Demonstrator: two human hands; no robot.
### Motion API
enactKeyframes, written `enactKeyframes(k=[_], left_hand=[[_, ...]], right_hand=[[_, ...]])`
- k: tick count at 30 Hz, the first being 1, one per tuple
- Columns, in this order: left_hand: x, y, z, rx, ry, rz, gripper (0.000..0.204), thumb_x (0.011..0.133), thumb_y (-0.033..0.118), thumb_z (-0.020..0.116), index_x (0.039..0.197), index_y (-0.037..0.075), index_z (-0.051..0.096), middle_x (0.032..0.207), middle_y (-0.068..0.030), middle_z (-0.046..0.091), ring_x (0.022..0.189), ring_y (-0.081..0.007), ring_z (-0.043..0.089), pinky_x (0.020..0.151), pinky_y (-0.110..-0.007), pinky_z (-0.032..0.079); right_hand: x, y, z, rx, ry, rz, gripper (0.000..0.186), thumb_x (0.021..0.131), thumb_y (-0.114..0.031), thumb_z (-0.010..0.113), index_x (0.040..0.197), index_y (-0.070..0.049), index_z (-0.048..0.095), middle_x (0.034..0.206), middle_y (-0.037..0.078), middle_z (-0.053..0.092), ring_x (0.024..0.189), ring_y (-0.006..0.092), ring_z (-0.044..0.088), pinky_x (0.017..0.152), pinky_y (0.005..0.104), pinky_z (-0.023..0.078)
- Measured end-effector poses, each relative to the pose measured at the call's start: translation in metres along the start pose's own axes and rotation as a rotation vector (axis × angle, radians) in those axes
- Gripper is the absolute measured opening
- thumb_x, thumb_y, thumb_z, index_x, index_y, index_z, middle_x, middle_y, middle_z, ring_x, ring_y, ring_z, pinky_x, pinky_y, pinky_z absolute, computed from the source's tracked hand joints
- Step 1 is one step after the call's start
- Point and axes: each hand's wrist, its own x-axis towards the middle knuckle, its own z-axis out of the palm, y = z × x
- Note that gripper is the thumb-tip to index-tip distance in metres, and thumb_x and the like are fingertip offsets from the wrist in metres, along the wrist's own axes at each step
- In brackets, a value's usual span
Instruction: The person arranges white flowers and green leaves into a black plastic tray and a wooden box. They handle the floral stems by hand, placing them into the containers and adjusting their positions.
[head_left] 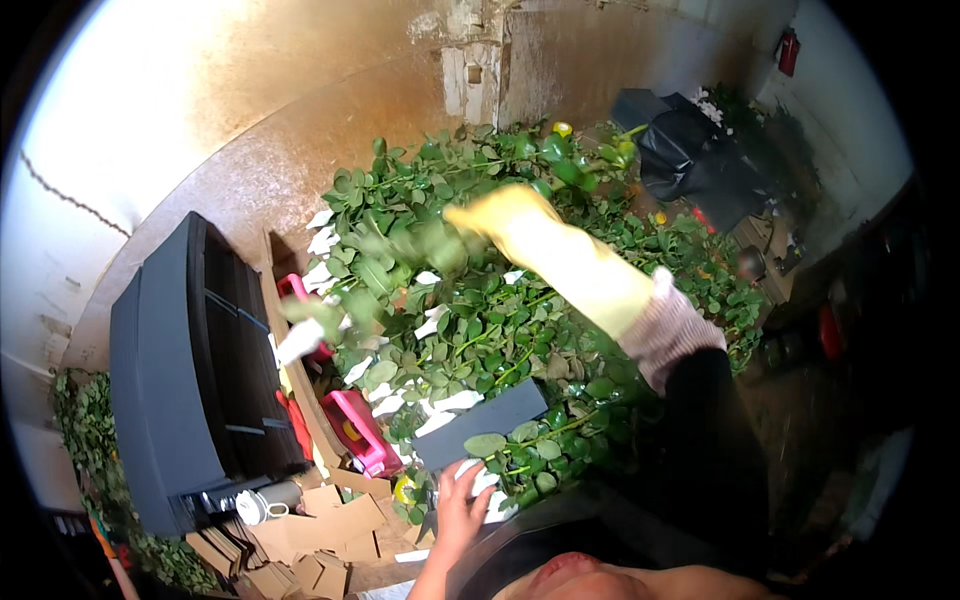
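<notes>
My right hand (495, 215), in a long yellow glove, is closed round a leafy flower stem (590, 165) above the greenery. Motion blurs its leaves, and its white-wrapped head (302, 341) hangs to the left, over the wooden edge. At the lower middle my bare left hand (460, 505) has its thumb and fingers about a white-wrapped flower head (483, 479). A dark grey oblong block (482, 424) lies just beyond it on the leaves. Many leafy stems (480, 345) with white-wrapped heads (455, 402) cover the surface before me.
Left of the stems stand a wooden board (290, 350), pink-framed items (362, 435) and a dark grey shelved unit (170, 370). Cardboard pieces (330, 525) and a white-and-grey roll-like object (265, 503) lie near it. Black sheeting (680, 150) is heaped at the far right.
</notes>
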Motion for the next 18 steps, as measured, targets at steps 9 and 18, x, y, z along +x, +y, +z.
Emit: enactKeyframes(k=[9, 18], left_hand=[[-0.001, -0.018, 0.007, -0.056, 0.042, 0.033, 0.069, 0.081, 0.011, 0.083, 0.14, 0.005, 0.049, 0.13, -0.0175, 0.055, 0.111, -0.0316, 0.06, 0.091, -0.04, 0.056], [-0.004, -0.027, 0.014, -0.145, 0.077, -0.113, 0.043, 0.086, 0.016, 0.082, 0.112, -0.008, 0.057, 0.105, -0.0154, 0.066, 0.078, -0.0173, 0.068, 0.057, -0.032, 0.061]], right_hand=[[-0.208, 0.069, -0.009, -0.261, 0.308, -0.816, 0.066, 0.066, 0.012, 0.068, 0.127, -0.014, 0.067, 0.111, 0.012, 0.074, 0.102, 0.0336, 0.07, 0.082, 0.0442, 0.057], [-0.278, 0.075, 0.024, -0.33, 0.152, -0.69, 0.043, 0.082, -0.004, 0.062, 0.121, -0.02, 0.073, 0.107, 0.01, 0.075, 0.098, 0.0317, 0.071, 0.081, 0.0429, 0.057]])
